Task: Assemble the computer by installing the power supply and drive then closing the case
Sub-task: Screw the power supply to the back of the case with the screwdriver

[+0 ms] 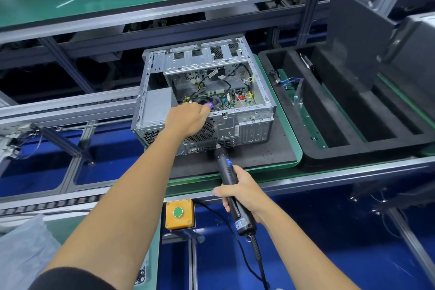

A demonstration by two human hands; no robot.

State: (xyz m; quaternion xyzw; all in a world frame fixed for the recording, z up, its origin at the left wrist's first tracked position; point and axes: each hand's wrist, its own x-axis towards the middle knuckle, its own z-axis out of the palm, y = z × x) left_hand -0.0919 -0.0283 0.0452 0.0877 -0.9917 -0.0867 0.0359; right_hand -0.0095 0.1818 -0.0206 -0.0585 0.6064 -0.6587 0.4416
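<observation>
An open grey computer case (256, 122) lies on a black mat, rear panel facing me, with its motherboard (237, 100) and cables exposed. The grey power supply (156, 106) sits in the case's left corner. My left hand (188, 117) grips the top rear edge of the case, with a purple-capped finger over the rim. My right hand (240, 192) holds a black electric screwdriver (227, 172), whose bit touches the rear panel just right of the round fan grille (202, 132). The dark side panel (355, 40) leans upright at the right.
A black foam tray (353, 134) with long slots and loose cables lies right of the case. A yellow box with a green button (179, 214) is fixed at the bench's front edge. Roller conveyor rails (66, 110) run left. The screwdriver's cord (249, 266) hangs down.
</observation>
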